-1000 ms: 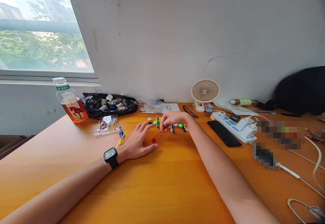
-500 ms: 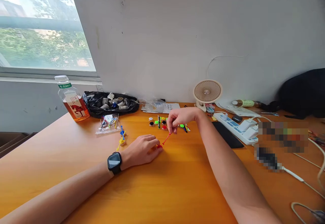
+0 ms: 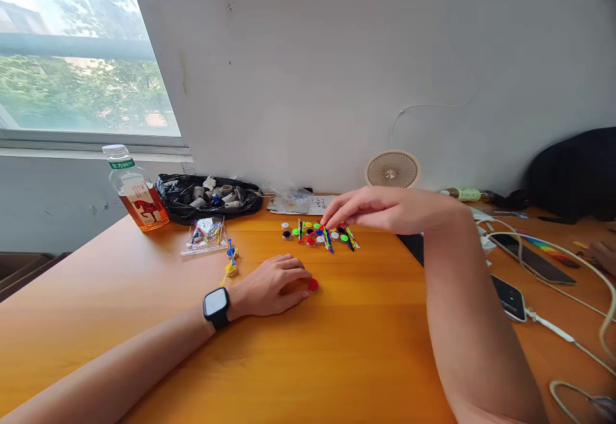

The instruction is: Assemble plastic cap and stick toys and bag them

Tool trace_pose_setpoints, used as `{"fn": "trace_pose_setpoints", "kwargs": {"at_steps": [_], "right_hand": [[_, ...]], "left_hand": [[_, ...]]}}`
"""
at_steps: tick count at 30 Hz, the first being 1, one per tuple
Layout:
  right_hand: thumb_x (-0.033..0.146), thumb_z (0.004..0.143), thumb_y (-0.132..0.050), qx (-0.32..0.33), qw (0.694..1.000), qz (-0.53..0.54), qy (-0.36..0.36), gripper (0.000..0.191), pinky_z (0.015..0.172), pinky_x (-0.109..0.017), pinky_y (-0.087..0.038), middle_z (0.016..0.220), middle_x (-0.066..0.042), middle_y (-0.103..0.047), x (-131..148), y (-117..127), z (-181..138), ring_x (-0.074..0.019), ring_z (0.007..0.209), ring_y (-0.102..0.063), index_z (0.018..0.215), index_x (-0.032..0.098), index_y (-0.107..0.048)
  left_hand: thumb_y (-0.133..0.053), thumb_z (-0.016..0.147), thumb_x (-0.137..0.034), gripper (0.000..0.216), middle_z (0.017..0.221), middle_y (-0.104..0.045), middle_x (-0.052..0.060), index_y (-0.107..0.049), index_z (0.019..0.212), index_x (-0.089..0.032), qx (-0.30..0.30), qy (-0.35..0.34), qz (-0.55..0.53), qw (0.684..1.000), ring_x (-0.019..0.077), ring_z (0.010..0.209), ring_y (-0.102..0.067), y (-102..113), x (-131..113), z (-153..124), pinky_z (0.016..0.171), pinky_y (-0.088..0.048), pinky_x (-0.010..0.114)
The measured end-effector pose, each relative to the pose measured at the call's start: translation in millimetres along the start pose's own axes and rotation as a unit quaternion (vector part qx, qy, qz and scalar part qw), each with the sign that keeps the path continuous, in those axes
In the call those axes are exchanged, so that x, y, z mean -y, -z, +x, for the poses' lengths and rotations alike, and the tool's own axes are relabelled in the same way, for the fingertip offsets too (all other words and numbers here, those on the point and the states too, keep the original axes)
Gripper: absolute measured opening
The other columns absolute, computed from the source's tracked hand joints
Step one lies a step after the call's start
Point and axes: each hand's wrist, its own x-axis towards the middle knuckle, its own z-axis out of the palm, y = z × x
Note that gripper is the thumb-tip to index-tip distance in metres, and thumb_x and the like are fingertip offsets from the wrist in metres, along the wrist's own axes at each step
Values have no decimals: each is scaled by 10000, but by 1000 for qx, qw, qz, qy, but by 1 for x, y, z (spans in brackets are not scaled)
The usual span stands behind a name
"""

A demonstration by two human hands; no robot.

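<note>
My left hand [image 3: 276, 286], with a black watch on its wrist, rests on the table. Its thumb and index finger are closed about a small round pot with a red top [image 3: 313, 285]. Farther back and to the right, my right hand [image 3: 380, 209] pinches one end of a thin red plastic stick [image 3: 310, 235], which slants down to the left. Below and behind that hand are several small pots with coloured lids [image 3: 286, 235] and several coloured sticks [image 3: 328, 239]. A blue stick [image 3: 231, 251] and a yellow-topped pot [image 3: 231, 270] lie left of my left hand.
A tea bottle [image 3: 139, 196], a black bag of grey pieces [image 3: 209, 196] and a clear bag [image 3: 205, 235] stand at the back left. A fan [image 3: 392, 167] is by the wall. Phones [image 3: 510, 299] and white cables [image 3: 553, 331] lie right, near another person's hand [image 3: 604, 254].
My right hand has moved away from the red-topped pot, back and to the right, carrying the red stick. The pot now shows more fully at my left fingertips.
</note>
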Motion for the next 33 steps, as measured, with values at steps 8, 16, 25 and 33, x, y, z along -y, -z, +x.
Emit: {"fn": "trace_pose_setpoints", "kwargs": {"at_steps": [8,16,25,33], "right_hand": [[187,920,-665,63,993,-56,82,213,860,-255,-554,1135,-62,-774,16,-14,-11,-202,1038,-723,996,248,-855],[198,983,-612,-94,990,8,102,222,906,-317,-559,1130,-72,-767,-69,-100,12,-209,1043,-703,1039,214,-826],[237,1026,-592,-215,969,65,104,204,986,-361,-549,1134,-73,-751,-118,-153,5,-211,1057,-703,1085,232,-787],[217,1022,-594,-217,969,44,108,138,846,-326,-545,943,-42,-751,-126,-169,8,-188,875,-687,1015,219,-731]], "left_hand": [[-529,1061,-398,299,1100,-736,78,-748,1233,-288,-4,-24,13,1000,226,1010,-676,1,-2,1,922,-539,358],[-638,989,-545,366,960,-758,68,-735,1098,-209,-80,29,71,994,237,901,-675,-3,5,-1,825,-498,381],[-523,1098,-316,233,842,-741,38,-723,1108,-198,-125,-22,80,989,171,770,-634,-10,17,-1,731,-422,322],[-521,1063,-228,246,883,-747,39,-720,1207,-217,-99,-55,71,991,173,761,-647,-11,12,-2,712,-438,321]]}}
